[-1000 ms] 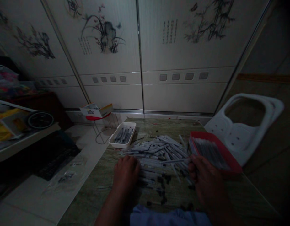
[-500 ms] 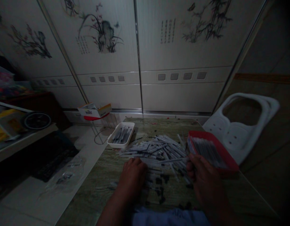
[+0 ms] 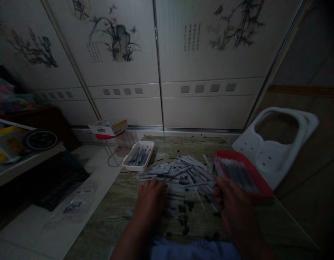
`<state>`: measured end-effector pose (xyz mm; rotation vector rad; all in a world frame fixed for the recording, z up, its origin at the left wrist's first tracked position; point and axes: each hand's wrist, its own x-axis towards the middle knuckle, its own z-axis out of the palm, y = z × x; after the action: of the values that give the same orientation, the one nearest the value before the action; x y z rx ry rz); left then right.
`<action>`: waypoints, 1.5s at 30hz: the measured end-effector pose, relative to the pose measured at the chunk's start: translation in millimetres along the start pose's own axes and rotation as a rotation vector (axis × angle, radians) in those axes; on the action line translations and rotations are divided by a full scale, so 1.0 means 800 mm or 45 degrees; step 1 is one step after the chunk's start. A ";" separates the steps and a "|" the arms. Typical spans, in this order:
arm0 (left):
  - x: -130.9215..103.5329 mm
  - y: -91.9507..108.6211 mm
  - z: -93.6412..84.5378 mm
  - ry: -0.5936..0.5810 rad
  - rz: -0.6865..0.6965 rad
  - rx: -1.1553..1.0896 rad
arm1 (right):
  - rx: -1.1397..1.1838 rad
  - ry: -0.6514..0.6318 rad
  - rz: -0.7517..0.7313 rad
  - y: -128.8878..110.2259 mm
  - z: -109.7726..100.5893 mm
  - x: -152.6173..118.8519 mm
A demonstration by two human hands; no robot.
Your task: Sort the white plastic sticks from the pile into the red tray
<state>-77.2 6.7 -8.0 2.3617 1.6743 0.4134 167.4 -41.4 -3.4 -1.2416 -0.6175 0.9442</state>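
A heap of loose pale pens [image 3: 187, 168] with dark parts lies in the middle of the table. My right hand [image 3: 233, 200] is closed, pinching the right end of a thin whitish pen [image 3: 199, 184] that points left over the heap's near edge. My left hand [image 3: 150, 198] is palm down at the near left of the heap, its fingers curled. What those fingers hold, if anything, is hidden. Between my hands several small black pieces like pen caps [image 3: 185, 220] are scattered. The picture is dim.
A white tray [image 3: 134, 168] of pens stands at the table's left edge. Beside my right hand is a red box [image 3: 264, 180] full of pens. Behind it leans a white folding chair [image 3: 297, 151]. A small carton [image 3: 102, 129] rests on a red stool [image 3: 107, 136] beyond the table.
My left hand has shifted very slightly left. My right hand keeps its grip on the pen, almost unmoved; the whole view has slid a little.
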 end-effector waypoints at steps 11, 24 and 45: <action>0.001 -0.018 0.004 0.057 -0.071 0.052 | 0.009 -0.001 -0.007 0.004 -0.001 0.002; 0.007 -0.034 0.009 0.036 -0.263 0.149 | 0.031 -0.015 0.000 0.004 0.000 0.001; 0.003 -0.048 0.012 0.196 -0.248 -0.132 | 0.014 -0.031 0.034 0.008 -0.002 0.000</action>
<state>-107.0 21.2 -29.2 2.1171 1.8805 0.6424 167.1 -42.0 -9.6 -1.2331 -0.6152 0.9851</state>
